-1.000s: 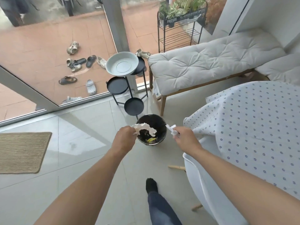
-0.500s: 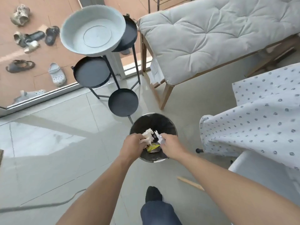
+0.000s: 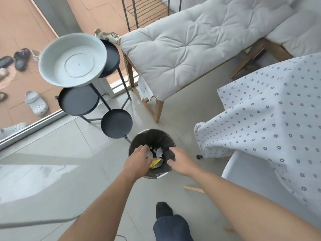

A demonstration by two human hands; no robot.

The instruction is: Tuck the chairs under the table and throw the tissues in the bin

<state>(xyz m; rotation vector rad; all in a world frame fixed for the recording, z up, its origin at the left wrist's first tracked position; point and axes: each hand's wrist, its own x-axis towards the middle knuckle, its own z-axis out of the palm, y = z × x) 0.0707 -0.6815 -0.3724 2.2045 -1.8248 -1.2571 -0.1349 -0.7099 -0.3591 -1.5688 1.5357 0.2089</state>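
Note:
A round bin (image 3: 152, 134) with a dark liner stands on the floor tiles just ahead of me. Crumpled white tissues (image 3: 158, 151) lie inside it beside a yellow wrapper (image 3: 155, 162). My left hand (image 3: 138, 160) hangs over the bin's left rim, fingers loose and pointing down, with one tissue right below the fingertips. My right hand (image 3: 180, 162) hovers over the right rim, thumb and fingers apart and empty. At the right, a white chair (image 3: 243, 171) sits partly under the table with the flower-print cloth (image 3: 278, 127).
A black tiered stand (image 3: 79, 100) carrying a pale dish (image 3: 73, 62) stands just behind the bin. A cushioned wooden bench (image 3: 182, 49) is at the back, and glass doors with shoes outside at the left. My socked foot (image 3: 163, 210) is below the bin.
Both hands came together over the bin and opened. The tissues they held have dropped inside. The view moved closer and tilted further down.

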